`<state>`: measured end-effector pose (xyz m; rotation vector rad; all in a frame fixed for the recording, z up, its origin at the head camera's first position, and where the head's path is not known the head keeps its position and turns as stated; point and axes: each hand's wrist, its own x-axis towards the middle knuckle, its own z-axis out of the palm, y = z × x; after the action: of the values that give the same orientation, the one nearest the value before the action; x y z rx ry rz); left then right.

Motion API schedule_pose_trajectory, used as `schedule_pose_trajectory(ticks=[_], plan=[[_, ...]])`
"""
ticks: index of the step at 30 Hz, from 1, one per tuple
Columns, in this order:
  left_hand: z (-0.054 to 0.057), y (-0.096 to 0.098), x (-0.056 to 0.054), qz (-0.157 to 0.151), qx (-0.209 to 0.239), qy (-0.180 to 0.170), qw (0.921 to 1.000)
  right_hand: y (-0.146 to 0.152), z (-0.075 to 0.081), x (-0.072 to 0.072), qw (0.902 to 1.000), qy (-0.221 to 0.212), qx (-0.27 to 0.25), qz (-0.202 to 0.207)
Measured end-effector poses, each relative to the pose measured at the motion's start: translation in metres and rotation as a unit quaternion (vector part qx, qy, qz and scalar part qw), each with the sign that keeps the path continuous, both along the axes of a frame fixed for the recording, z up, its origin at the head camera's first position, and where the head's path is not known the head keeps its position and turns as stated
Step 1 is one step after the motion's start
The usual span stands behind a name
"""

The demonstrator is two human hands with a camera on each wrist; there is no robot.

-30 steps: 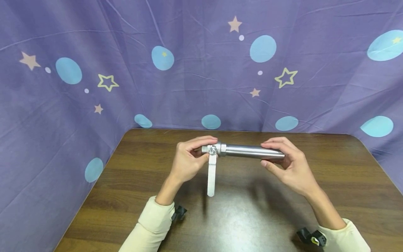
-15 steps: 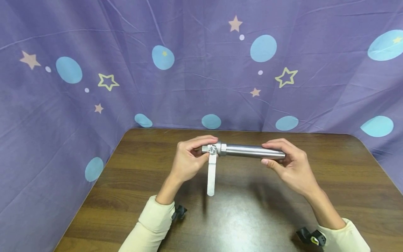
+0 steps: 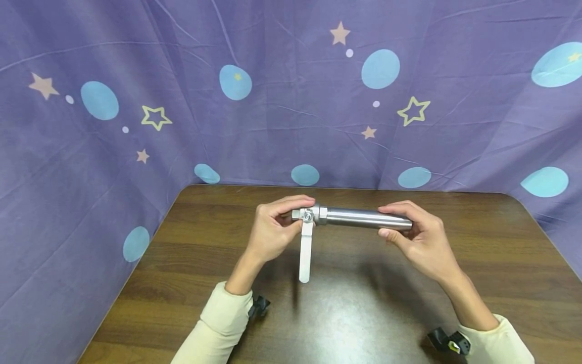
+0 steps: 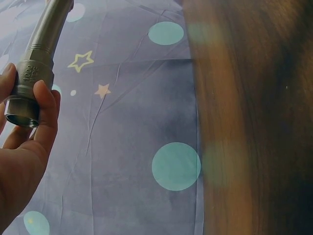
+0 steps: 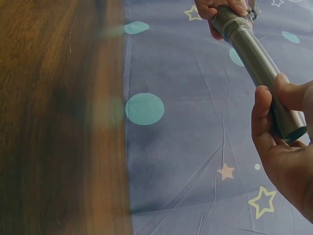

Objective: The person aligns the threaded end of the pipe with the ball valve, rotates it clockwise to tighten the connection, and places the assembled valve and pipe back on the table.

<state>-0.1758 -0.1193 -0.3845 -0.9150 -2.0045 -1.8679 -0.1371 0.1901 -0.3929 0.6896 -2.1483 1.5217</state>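
Observation:
A silver ball valve (image 3: 322, 214) with a flat lever handle (image 3: 305, 258) is joined at its right side to a shiny metal pipe (image 3: 354, 217). Both are held level above the table in the head view. My left hand (image 3: 273, 230) grips the valve body, fingers over its top and thumb below. Around the pipe's far right end, my right hand (image 3: 425, 242) has its fingers on top and its thumb underneath. In the left wrist view the valve's open end (image 4: 22, 117) faces the camera. The right wrist view shows the pipe's hollow end (image 5: 295, 133) beside the right palm.
A brown wooden table (image 3: 191, 263) lies beneath the hands, its back edge against a purple curtain (image 3: 282, 126) printed with stars and blue dots. Black camera mounts sit at the left wrist (image 3: 259, 307) and the right wrist (image 3: 450, 342).
The right hand and the pipe's right end have shifted very slightly to the right. The left hand and valve look unchanged.

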Motion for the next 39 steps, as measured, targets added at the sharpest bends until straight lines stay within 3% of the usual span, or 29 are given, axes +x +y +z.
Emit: schedule_pose_trajectory(ticks=[26,39], plan=[[-0.0008,0.0012,0.0001,0.002,0.001,-0.004,1.0,-0.002,-0.0001,0.0025,1.0,-0.008,0.0,-0.006],[-0.0017,0.0018,-0.0009,0.009,0.004,-0.003,0.9999,-0.0039,-0.0035,0.0003,0.9995,0.006,0.031,-0.007]])
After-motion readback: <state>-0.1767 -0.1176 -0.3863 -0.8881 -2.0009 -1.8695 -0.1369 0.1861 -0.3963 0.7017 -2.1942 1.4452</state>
